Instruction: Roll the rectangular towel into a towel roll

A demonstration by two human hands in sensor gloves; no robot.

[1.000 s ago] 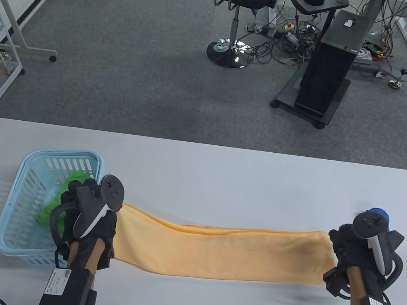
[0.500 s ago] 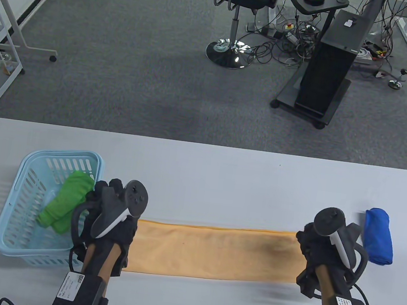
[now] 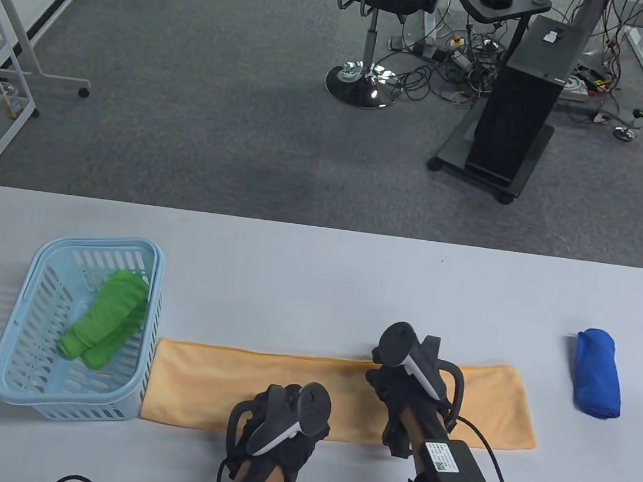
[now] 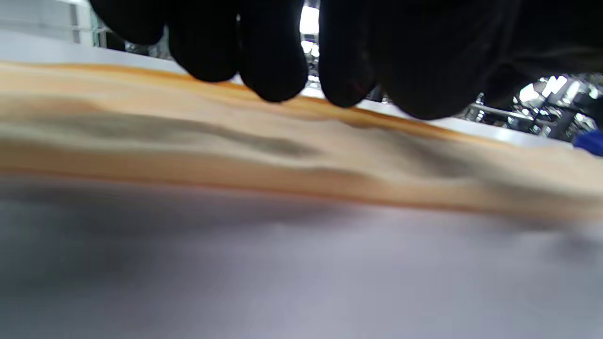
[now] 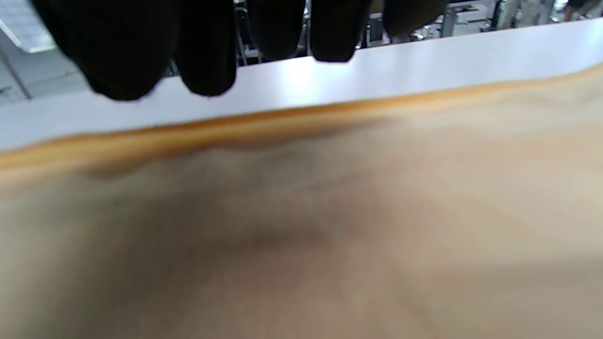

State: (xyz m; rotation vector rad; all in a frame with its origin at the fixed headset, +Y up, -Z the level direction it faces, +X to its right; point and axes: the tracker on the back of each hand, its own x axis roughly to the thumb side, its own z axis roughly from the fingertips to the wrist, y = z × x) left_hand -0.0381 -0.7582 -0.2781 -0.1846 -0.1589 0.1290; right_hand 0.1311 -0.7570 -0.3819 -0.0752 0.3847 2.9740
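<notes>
Now both hands (image 3: 288,418) hover over the towel (image 3: 205,379)

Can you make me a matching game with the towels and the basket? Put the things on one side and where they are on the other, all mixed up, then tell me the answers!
Things:
1. orange towel
2. green towel roll
3. blue towel roll
4. light blue basket

Places:
A. alone on the table's right side
B. on the table's left side, holding a towel roll
C. spread flat along the table's near edge, under both hands
D. inside the basket

Pairs: 1-C, 2-D, 3-A, 4-B
</notes>
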